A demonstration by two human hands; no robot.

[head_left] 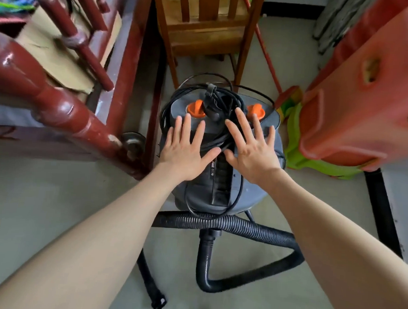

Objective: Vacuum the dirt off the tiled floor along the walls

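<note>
Pale floor [51, 204], grey cord-wrapped vacuum [210, 188], orange knobs [196, 108], ribbed black hose [241, 224]

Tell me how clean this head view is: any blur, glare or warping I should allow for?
Head view: soft, even daylight with faint shadows; white glare spots on the glossy red bedpost; strong wide-angle warping bends the orange plastic panel and forearms at the edges, which are blurred; the centre is sharper, with both hands and the vacuum cleaner clear.

Vacuum [219, 155] — wedged between bedpost [65, 107], slide [359, 104]
</note>
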